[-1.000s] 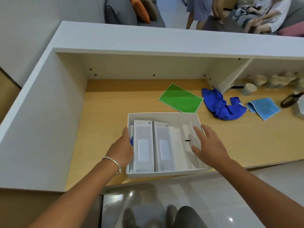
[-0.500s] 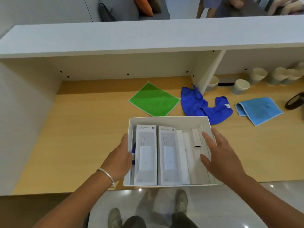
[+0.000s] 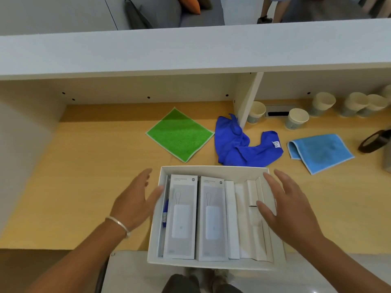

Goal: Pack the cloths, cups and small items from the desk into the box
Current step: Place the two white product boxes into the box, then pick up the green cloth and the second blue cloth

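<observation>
An open white box (image 3: 211, 170) sits at the desk's near edge and overhangs it. Inside stand two grey product packs (image 3: 182, 216), white cartons and a blue item at the left wall. My left hand (image 3: 135, 199) is at the box's left wall, fingers spread, thumb touching the rim. My right hand (image 3: 283, 206) hovers open over the box's right side. Beyond the box lie a green cloth (image 3: 179, 134), a crumpled dark blue cloth (image 3: 243, 144) and a folded light blue cloth (image 3: 319, 151). Paper cups (image 3: 296, 118) stand at the back right.
A white shelf (image 3: 190, 49) overhangs the wooden desk (image 3: 95, 166), with a vertical divider (image 3: 247, 98) by the dark blue cloth. A cable outlet sits between the cups. A dark tape roll (image 3: 374, 141) lies at the far right. A white wall bounds the desk's left.
Both hands have loosened from the box's sides and opened, the left sliding outward. The box sits nearer the cloths in view as the camera tilted down and right.
</observation>
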